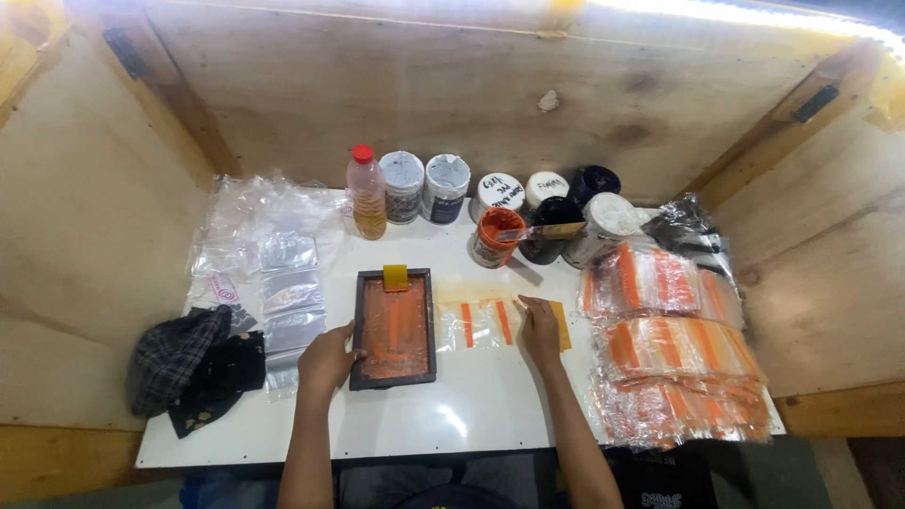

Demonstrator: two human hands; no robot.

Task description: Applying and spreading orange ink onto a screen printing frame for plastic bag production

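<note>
1. The dark-framed printing screen (394, 328) lies flat near the middle of the white worktop (490, 405), its mesh coated in orange ink. I judge it rigid and moderately light, but wet and smeary on the inside; the bare outer frame edges are the place to grip.
2. My left hand (328, 361) rests on the frame's lower-left corner, fingers curled over the edge and pressing it down. Whether they wrap under the frame, I cannot tell.
3. A small yellow squeegee (395, 276) sits at the frame's far edge, touching the ink.
4. Just right of the frame lies a clear plastic pouch (479, 323) with orange stripes. I judge it thin, limp and slippery, with possibly fresh ink; best handled by an unprinted corner.
5. My right hand (539, 330) lies flat, fingers extended, on the pouch's right end. It pins rather than grips.
6. Toward the right edge, stacks of orange-striped printed pouches (674, 368) are fanned out, overlapping.
7. Toward the left edge is a row of blank clear pouches (287, 311), with a dark crumpled cloth (189, 363) at the near-left corner.
8. Along the far edge stand an open orange ink tub (494, 236), several lidded jars (424, 186) and a red-capped bottle (366, 193).
</note>
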